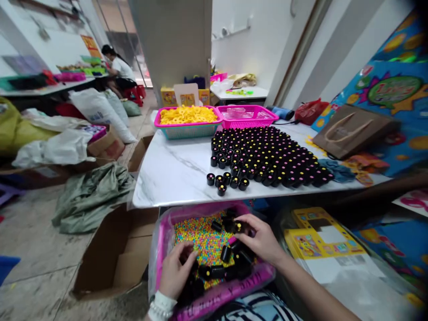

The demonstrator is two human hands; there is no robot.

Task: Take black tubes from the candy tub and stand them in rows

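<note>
A pink plastic bin (162,236) at my lap holds a bed of small multicoloured candy-like beads (200,234), with several short black plastic cylinders (225,254) lying loose on top. At the bin's right side, my right hand (262,238) grips a black cylinder (239,227) whose yellow centre faces up, held between thumb and fingers. Over the left part of the beads, my left hand (177,269) is curled, and its palm side is dark, so what it holds, if anything, is hidden. Rows of upright black cylinders (264,151) with yellow or pink centres cover the table's right half.
Beyond the bin stands a white marbled table (174,174), bearing a basket of yellow pieces (189,117) and a pink basket (247,117). A brown paper bag (354,129) sits at right. An open carton (107,249) lies left; yellow boxes (321,240) lie right. Another person (122,69) sits far left.
</note>
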